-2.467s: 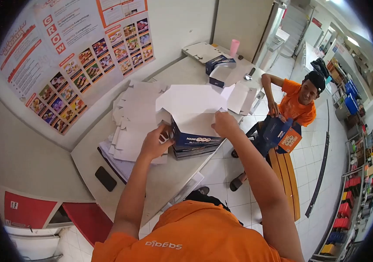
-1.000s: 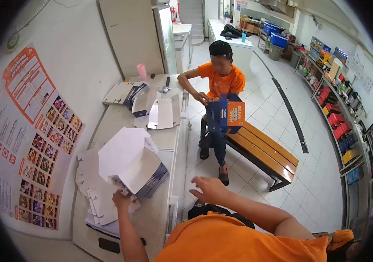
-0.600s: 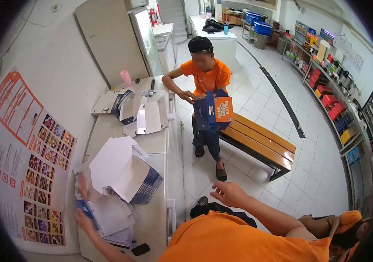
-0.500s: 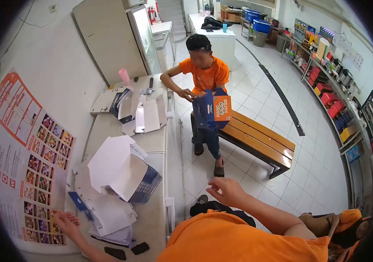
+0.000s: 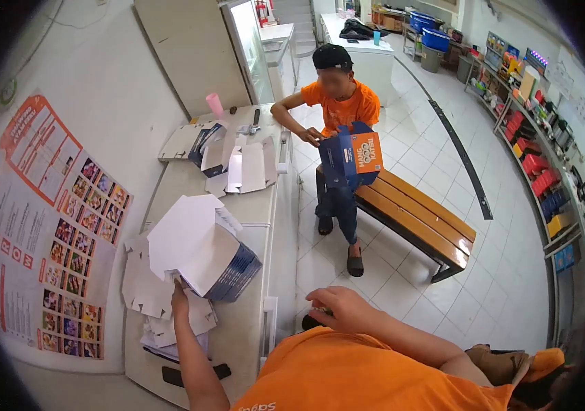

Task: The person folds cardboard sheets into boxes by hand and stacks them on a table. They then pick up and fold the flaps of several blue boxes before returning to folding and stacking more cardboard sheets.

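Note:
My left hand [image 5: 180,299] reaches over the counter to the lower edge of a stack of folded boxes [image 5: 238,272], white inside and dark blue outside; its fingertips are partly hidden at the edge. Beneath and beside the hand lie flat white cardboard sheets [image 5: 148,277]. My right hand [image 5: 337,307] is held in front of my body, fingers slightly bent and apart, holding nothing. Across from me, a seated person [image 5: 342,103] in an orange shirt and black cap holds a blue and orange box [image 5: 353,156].
Open cardboard pieces [image 5: 251,164] and a pink cup [image 5: 214,104] are farther along the counter [image 5: 169,179]. Two dark objects lie near its front end. A wooden bench [image 5: 416,216] stands on the tiled floor. Shelves [image 5: 518,157] line the right wall.
My left hand has moved right and forward to the box stack; the blue piece near it is no longer visible. My right hand has shifted slightly left and down. The camera view has shifted.

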Demonstrator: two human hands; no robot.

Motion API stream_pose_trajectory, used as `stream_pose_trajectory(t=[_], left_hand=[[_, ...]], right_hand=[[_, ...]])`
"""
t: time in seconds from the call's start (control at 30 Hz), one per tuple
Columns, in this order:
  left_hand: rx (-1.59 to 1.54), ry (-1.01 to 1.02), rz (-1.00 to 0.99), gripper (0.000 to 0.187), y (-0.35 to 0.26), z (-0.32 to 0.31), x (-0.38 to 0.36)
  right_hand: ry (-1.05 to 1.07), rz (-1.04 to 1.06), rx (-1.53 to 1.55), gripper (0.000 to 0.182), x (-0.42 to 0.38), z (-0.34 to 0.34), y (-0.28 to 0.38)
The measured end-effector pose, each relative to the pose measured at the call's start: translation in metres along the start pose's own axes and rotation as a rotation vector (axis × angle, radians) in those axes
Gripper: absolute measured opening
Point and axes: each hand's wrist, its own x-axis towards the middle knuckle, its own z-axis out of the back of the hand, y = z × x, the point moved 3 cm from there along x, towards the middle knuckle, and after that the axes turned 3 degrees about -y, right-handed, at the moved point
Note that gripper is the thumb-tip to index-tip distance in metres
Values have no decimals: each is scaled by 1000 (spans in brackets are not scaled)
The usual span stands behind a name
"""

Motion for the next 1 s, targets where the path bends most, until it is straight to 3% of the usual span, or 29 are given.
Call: stream_pose_trajectory(t=[0.03,0.07,0.13,0.23,0.33,0.37,0.43,0.5,0.53,0.57,0.6,0.7,0.77,0.8,0.87,0.9,0.93,0.97,1.0], left_hand=[[-230,63,94,65,3,-1,6],[-227,64,101,65,4,7,14],[-13,31,38,72,3,40,16],[625,-220,215,72,-101,91,-49],[530,-62,124,70,16,58,-34],[674,-75,71,56,-8,71,-41],[490,-95,-28,38,4,82,-31],[562,-320,-170,28,65,83,5],[471,-336,96,29,50,109,12],[428,-363,19,32,39,139,19],[338,-440,121,33,28,167,29],[144,-620,13,41,-37,254,49],[-363,-725,-125,43,-161,278,18],[-368,-725,-133,43,-216,283,-1],[-366,-419,-376,38,-311,271,-43],[-53,-373,-462,33,-339,254,-67],[-107,-280,-605,25,-365,223,-96],[-365,92,-541,22,-400,192,-127],[-470,89,-879,26,-409,142,-151]], right_hand=[[-12,-37,-8,29,-3,3,-4],[-22,-76,-10,28,-6,4,-8],[-40,-86,11,28,-10,3,-13],[-60,-82,30,26,-6,5,-9],[-92,-109,16,25,-10,10,-14],[-87,-117,17,24,-10,12,-18],[-99,-139,7,24,-11,18,-20],[-98,-166,-4,24,-17,22,-22],[-116,-183,-8,24,-17,25,-24],[-134,-198,-11,24,-18,27,-27],[-145,-199,-20,24,-19,29,-29],[-328,-218,-63,25,-23,34,-40],[-420,-182,-74,30,-12,38,-31],[-499,-153,-79,34,-7,40,-23],[-546,-99,9,64,14,53,13],[-584,27,109,79,25,58,27],[-618,155,208,96,36,63,41],[-628,156,208,96,48,64,56],[-729,314,387,101,57,68,75]])
